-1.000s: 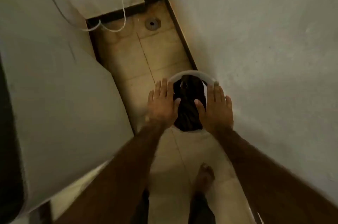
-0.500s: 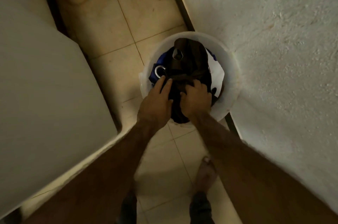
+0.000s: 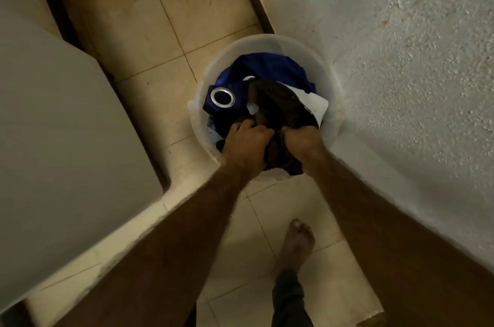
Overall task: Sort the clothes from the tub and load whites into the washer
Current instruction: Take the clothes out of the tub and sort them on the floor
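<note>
A round translucent white tub [image 3: 263,43] is being seen from above, standing on the tiled floor [image 3: 149,32] and touching the rough white wall [image 3: 387,59] on its far side. Inside the tub, a dark brown garment [image 3: 278,105] is being gripped by both hands. The left hand [image 3: 247,141] is being held over the tub's near rim, its fingers curled tight into the brown cloth. The right hand [image 3: 303,141] is being held just beside it, also over the near part of the tub, with fingers closed on the same garment. Under and behind the brown garment, a deep blue cloth [image 3: 267,67] with a metal eyelet ring [image 3: 222,97] is lying toward the tub's far and left parts. A white piece of cloth [image 3: 314,106] is showing at the tub's wall side, and a pale blue scrap [image 3: 213,135] is showing at the near left, just beside the left hand. A large pale grey appliance [image 3: 61,126], perhaps the washer, is standing well apart from the tub, across the floor from the wall. A bare foot [image 3: 298,240] is being kept on the floor, nearer the viewer than the tub.
</note>
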Available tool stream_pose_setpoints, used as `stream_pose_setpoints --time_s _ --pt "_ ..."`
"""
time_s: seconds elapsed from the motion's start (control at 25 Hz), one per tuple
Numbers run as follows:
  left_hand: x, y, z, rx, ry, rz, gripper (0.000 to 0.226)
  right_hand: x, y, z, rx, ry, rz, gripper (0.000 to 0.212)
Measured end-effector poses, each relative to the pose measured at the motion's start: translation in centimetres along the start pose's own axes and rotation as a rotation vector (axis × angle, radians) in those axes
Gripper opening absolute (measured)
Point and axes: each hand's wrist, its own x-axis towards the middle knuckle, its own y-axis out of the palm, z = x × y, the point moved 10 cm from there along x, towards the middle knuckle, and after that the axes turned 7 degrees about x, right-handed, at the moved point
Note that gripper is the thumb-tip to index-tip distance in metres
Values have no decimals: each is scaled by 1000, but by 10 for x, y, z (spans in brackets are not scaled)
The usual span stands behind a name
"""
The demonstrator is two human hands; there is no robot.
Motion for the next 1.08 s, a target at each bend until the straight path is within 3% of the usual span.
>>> stream_pose_setpoints --time_s 0.04,0.12,0.24,0.4,0.6,0.68,0.76,0.88,0.96,1.08 --pt "2 1 2 -97 -61 33 28 2 -12 9 -56 -155 -127 34" --pt "1 6 11 -350 -239 138 26 -21 -27 35 -108 -523 -310 40" --pt "0 12 19 -483 -375 219 27 -45 -5 32 -309 -837 -232 64" --pt "-8 14 29 -680 -515 199 21 -46 4 7 -417 -869 -119 88" --pt "-27 1 28 -1027 -767 317 35 -49 -25 3 -667 -886 -297 87" --pt "-28 -3 23 -1098 -770 434 39 -47 -21 -1 -636 -873 -233 80" --pt "-31 -4 19 -1141 -796 512 38 -44 -17 2 -491 -876 -191 56" --pt "-19 -13 20 -1049 -737 443 25 -31 -19 4 -340 -698 -154 17" --pt "-13 -25 23 -1012 -702 298 14 -23 -22 3 -340 -564 -112 10" --pt "-11 -47 23 -1174 -646 44 11 -35 -40 32 -157 -607 -153 12"
